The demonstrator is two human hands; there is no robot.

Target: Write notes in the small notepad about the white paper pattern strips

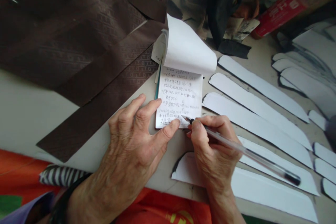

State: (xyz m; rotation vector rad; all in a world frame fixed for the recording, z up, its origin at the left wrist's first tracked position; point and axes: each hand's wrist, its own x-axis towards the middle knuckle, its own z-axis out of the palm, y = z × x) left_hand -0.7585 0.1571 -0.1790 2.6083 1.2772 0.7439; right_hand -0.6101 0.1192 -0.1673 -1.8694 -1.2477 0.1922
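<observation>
1. While the head view is looking down at the table (31,112), the right hand (215,150) is holding a pen (252,154) in a narrow pinch, its dark tip pointing at the lower lines of a notepad (178,87).
2. The left hand (136,143) is spreading its fingers wide and gripping nothing; its thumb is resting on the page's bottom edge, its index finger touching the left edge.
3. The notepad is lying open on the table between and just beyond the 2 hands, and handwriting is filling the visible page.
4. A raised page (187,49) is curling over the top of the writing, and the left thumb is covering part of the lowest lines.
5. Brown patterned material (118,52) is spreading across the upper left, reaching the notepad's left side.
6. To the right, 5 long white strips (262,87) with dark edges are fanning out; the right hand is partly hiding the nearest 1, and the pen is crossing above the lower ones.
7. More white pieces (309,77) are overlapping near the right edge, and a black scrap (234,48) is lying beyond the notepad.
8. A red-labelled bottle (282,14) is slanting across the upper right; blur is hiding how full it is.
</observation>
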